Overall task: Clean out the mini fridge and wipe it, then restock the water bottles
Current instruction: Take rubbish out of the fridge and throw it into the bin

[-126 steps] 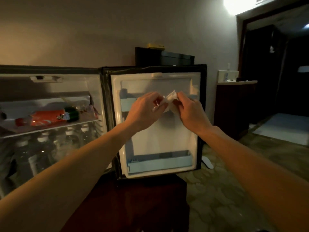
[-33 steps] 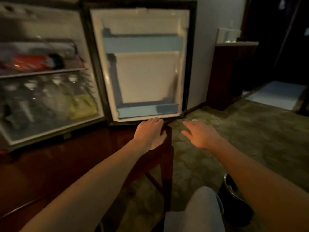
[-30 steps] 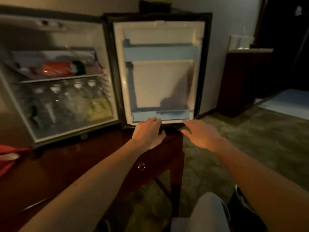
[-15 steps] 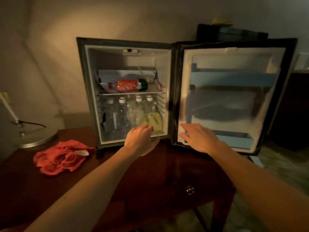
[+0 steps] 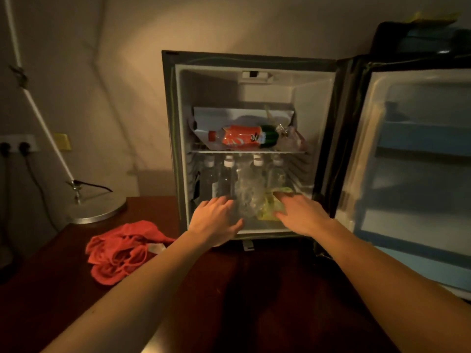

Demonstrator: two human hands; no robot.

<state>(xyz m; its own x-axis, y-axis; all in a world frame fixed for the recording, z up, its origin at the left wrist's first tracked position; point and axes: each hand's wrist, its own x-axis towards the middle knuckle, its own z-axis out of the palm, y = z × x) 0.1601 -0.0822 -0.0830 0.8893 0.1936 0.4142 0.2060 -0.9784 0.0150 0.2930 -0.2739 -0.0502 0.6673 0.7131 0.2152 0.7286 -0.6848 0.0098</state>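
The mini fridge (image 5: 251, 72) stands on the dark wooden desk (image 5: 254, 289) at 12 o'clock, its door (image 5: 418, 159) swung open toward 3 o'clock and cut off by the frame edge. Low light blurs the lower compartment. Four white-capped water bottles (image 5: 226, 174) stand upright there in a row; their bodies are hard to separate from a crumpled clear wrapping in front of them. A yellow-green packet (image 5: 270, 210) lies at the compartment floor, partly hidden by the right hand. On the wire shelf above, an orange-labelled bottle (image 5: 242, 137) lies on its side, red cap toward 9 o'clock, on a white sheet.

Both hands reach into the fridge opening with fingers extended, apart from each other and gripping nothing. The left hand (image 5: 216, 220) is at the lower edge, at 11 o'clock. The right hand (image 5: 300, 215) is at 1 o'clock; contact with the packet cannot be confirmed.

A red cloth (image 5: 122, 250) lies crumpled on the desk at 9 o'clock, near a round metal lamp base (image 5: 96, 207).
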